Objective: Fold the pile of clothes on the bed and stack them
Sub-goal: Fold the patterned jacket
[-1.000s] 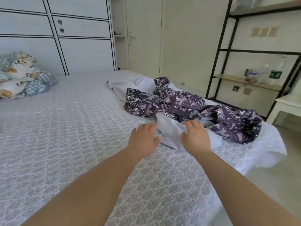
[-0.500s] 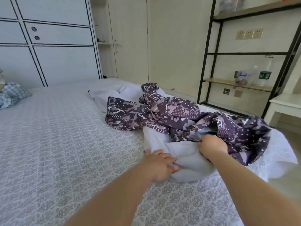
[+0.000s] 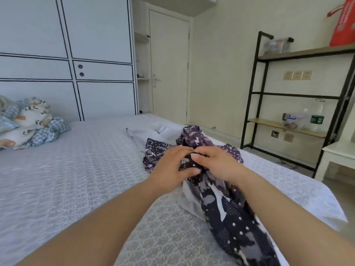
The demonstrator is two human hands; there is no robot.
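Two hands are working on the same cloth. At nine o'clock a bundle of bedding is lying far away on the bed. In the middle, the left hand is pinching the purple patterned garment between thumb and fingers. Just beside it, the right hand is gripping the same garment, its fingers curled down into the folds. The garment is hanging from the hands down toward five o'clock. A white cloth is sticking to it underneath. More white clothes are lying behind, at twelve o'clock.

I think the white cloth may be coming up too, because the two are tangled. The long tail is lying close to the bed's edge and may be slipping off to the floor.
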